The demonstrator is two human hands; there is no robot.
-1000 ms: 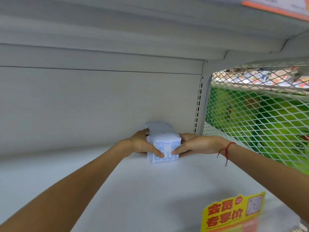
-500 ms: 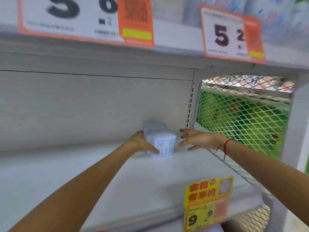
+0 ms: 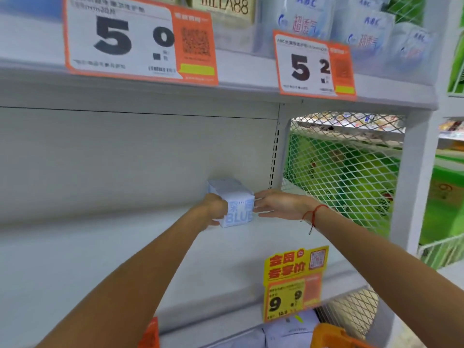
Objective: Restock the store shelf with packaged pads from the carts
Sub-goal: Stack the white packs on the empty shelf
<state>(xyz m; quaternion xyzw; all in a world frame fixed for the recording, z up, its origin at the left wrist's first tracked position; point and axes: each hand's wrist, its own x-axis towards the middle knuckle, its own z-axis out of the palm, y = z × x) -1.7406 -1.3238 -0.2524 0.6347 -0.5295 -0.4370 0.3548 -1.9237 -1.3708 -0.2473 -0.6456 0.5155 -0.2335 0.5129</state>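
1. Head view puts the small white-and-pale-blue soft plastic pack of pads point(image 3: 236, 205) far back on the white metal shelf point(image 3: 251, 249), close to the pale back panel point(image 3: 125, 159) and a bit left of the slotted upright.
2. Left hand point(image 3: 213, 209) is curled against the pack's left side, fingers wrapping toward the front. Right hand point(image 3: 276, 205) lies at the right side with fingers straight, tips touching or nearly so, hard to say.
3. My guess: light, squishy, slick film. Squeeze both sides or grab the top and it dents rather than breaks.
4. Around it: white wire mesh divider point(image 3: 346, 172) on the right, yellow price tag point(image 3: 293, 282) on the front lip, orange-and-white price cards point(image 3: 140, 38) above.
5. Nothing sits in front of the pack; only the low shelf above limits lifting.
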